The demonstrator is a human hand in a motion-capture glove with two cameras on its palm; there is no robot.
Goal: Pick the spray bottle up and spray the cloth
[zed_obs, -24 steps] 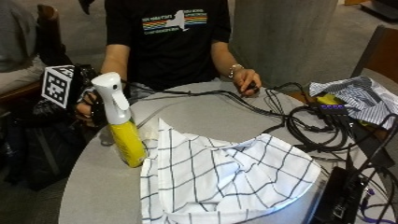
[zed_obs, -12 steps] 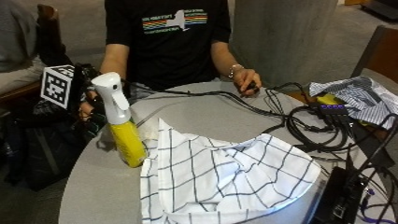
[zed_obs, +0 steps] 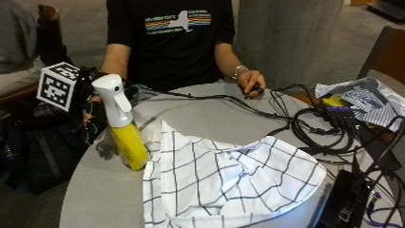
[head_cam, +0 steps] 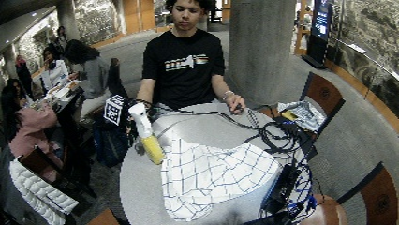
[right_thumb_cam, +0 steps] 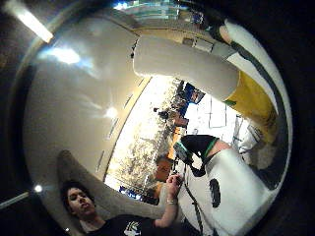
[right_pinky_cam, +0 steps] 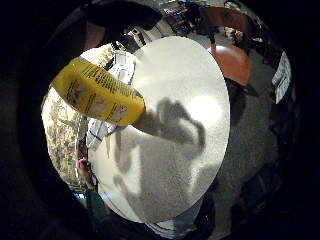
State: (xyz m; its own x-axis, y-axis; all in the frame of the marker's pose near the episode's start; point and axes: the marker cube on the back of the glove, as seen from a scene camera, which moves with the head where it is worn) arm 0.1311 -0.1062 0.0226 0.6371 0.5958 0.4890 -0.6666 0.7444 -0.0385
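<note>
A spray bottle (zed_obs: 126, 137) with a white trigger head and yellow body stands near the left edge of the round grey table (zed_obs: 208, 114), leaning slightly. My gloved right hand (zed_obs: 91, 111) is at its neck, on the side away from the cloth, and appears to grip it. Both palm views show the bottle (right_pinky_cam: 97, 95) (right_thumb_cam: 197, 64) very close, with its base meeting its shadow on the tabletop (right_pinky_cam: 175, 150). A white checked cloth (zed_obs: 234, 180) lies crumpled right beside the bottle's base and spreads across the near half of the table.
The person's bare hand (zed_obs: 251, 81) rests on black cables (zed_obs: 316, 128) at the far edge. A striped cloth (zed_obs: 367, 97) and a black box (zed_obs: 345, 199) lie at the right. A black bag (zed_obs: 44, 142) sits just off the table's left side.
</note>
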